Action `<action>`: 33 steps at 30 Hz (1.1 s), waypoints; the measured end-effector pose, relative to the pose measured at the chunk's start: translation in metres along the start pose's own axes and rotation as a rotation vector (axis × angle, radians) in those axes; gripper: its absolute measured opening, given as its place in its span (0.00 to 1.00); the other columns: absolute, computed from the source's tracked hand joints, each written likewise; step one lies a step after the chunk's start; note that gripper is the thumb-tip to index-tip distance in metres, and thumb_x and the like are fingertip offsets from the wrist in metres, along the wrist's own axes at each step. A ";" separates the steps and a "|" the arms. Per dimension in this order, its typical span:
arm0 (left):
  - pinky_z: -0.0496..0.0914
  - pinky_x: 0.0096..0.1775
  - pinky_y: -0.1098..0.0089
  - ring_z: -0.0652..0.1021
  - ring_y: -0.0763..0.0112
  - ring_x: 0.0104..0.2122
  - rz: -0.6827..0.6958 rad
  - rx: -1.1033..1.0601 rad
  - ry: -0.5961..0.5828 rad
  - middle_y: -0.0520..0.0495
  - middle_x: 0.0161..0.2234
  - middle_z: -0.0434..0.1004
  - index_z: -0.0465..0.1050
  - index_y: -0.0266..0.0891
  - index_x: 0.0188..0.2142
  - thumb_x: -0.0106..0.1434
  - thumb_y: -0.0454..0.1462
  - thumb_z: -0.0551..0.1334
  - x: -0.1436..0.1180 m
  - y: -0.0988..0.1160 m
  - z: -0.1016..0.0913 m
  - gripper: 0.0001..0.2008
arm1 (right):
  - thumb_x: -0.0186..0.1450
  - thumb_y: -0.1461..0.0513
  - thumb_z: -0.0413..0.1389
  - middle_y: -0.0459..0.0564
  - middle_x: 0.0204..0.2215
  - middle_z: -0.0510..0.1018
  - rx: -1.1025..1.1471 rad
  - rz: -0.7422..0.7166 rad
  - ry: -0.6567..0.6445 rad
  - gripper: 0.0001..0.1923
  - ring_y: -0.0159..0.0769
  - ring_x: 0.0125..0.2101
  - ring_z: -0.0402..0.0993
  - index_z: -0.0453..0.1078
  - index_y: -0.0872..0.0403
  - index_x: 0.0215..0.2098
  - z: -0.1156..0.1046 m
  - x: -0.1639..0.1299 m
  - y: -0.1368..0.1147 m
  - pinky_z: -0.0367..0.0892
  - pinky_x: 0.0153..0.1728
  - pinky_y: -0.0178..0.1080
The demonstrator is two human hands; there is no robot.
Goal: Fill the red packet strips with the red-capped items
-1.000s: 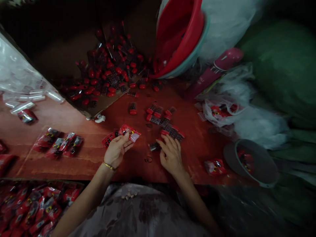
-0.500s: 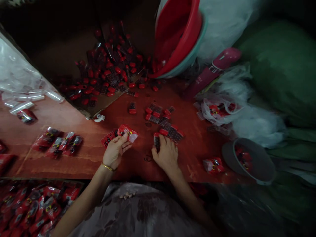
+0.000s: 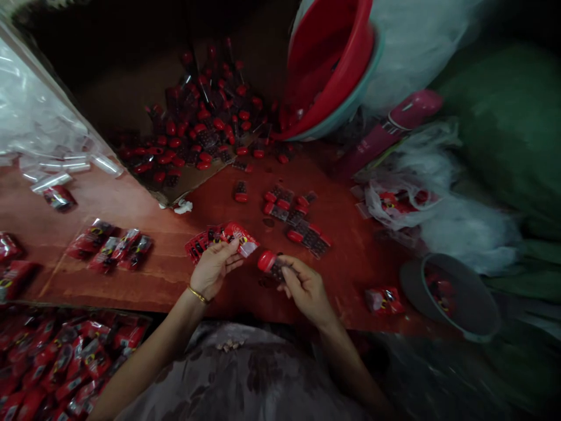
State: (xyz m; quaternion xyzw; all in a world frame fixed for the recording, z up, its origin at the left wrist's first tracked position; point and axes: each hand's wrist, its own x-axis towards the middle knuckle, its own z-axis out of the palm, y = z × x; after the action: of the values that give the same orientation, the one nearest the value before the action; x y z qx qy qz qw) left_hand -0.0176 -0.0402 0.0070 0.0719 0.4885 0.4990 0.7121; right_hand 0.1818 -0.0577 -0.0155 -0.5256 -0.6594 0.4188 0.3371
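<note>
My left hand pinches a red printed plastic pouch with a clear patch at its right end. Partly under that hand, a fan of similar red pouches lies on the table. My right hand grips a small clear bottle with a red cap and dark dotted contents. The cap points left toward the pouch, with a small gap between them. Just beyond my right hand lies a loose group of similar red-capped bottles.
A cardboard box on its side spills many red-capped bottles. Red and teal basins lean behind it. Filled pouches lie at left; more fill a box below. At right are a pink flask, plastic bags and a grey bucket.
My right hand has picked up a bottle from the table and brought it toward the left hand, cap turned left. My left hand still holds the pouch. The view has shifted slightly.
</note>
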 end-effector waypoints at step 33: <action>0.68 0.33 0.74 0.75 0.75 0.27 0.173 0.027 -0.104 0.47 0.28 0.79 0.77 0.33 0.29 0.42 0.41 0.72 0.004 -0.028 0.010 0.16 | 0.65 0.57 0.47 0.38 0.15 0.64 0.285 0.063 0.077 0.13 0.26 0.16 0.64 0.66 0.55 0.43 0.041 0.012 -0.014 0.65 0.21 0.30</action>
State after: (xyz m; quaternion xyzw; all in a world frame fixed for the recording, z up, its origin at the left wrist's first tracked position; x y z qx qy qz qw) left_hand 0.0083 -0.0469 -0.0075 0.1491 0.4494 0.5476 0.6899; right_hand 0.1368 -0.0557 -0.0202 -0.5085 -0.5632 0.4980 0.4199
